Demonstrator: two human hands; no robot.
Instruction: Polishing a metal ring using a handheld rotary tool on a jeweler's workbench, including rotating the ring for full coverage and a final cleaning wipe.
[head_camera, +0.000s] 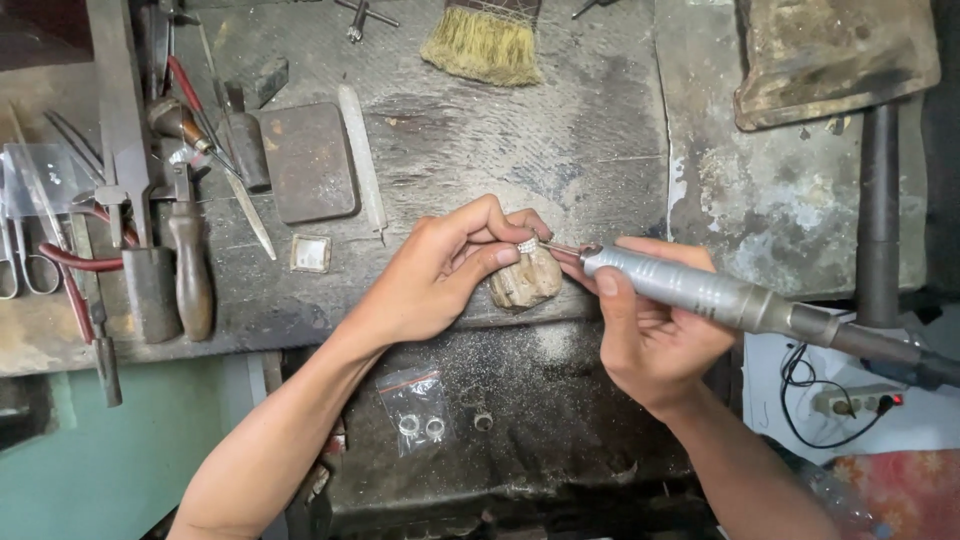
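My left hand pinches a small silver ring between thumb and fingertips, resting it on a worn wooden peg that juts from the bench edge. My right hand grips a grey metal rotary handpiece like a pen. Its thin bit touches the ring from the right. The handpiece's dark flexible shaft runs off to the right edge.
A grimy workbench holds pliers, files and hammers at the left, a dark steel block, a small square dish and a straw brush. A lower tray carries a plastic bag with two rings and a loose ring.
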